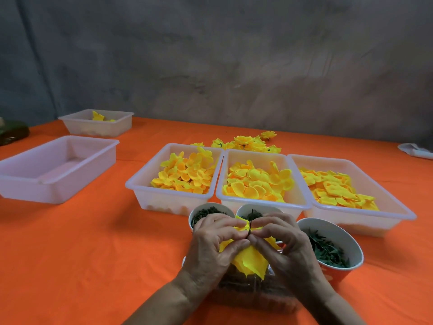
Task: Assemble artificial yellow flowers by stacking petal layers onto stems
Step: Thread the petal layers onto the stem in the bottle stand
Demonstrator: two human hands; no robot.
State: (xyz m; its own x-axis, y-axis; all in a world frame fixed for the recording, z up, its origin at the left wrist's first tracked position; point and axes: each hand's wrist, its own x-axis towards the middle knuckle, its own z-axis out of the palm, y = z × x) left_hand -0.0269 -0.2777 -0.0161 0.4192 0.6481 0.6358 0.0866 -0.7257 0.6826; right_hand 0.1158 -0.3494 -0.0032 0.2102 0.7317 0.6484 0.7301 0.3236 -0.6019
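Clearly midway: left hand and right hand pinch yellow fabric petal layers around a thin dark stem at lower centre. Several finished yellow flowers lie behind three translucent plastic trays, full of loose petals, so much remains.

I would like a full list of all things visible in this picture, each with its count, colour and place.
petal trays: three, white, side by side in the middle, holding yellow petals
empty tray: one, white, left
far tray: one, white, back left, a few yellow petals inside
finished flowers: a small pile, yellow, behind the petal trays
cups: three, holding dark green parts, near the hands
clear box: one, under the hands
tablecloth: one, orange
flower in work: one, yellow, on a dark stem
left hand: pinches the flower
right hand: pinches the flower
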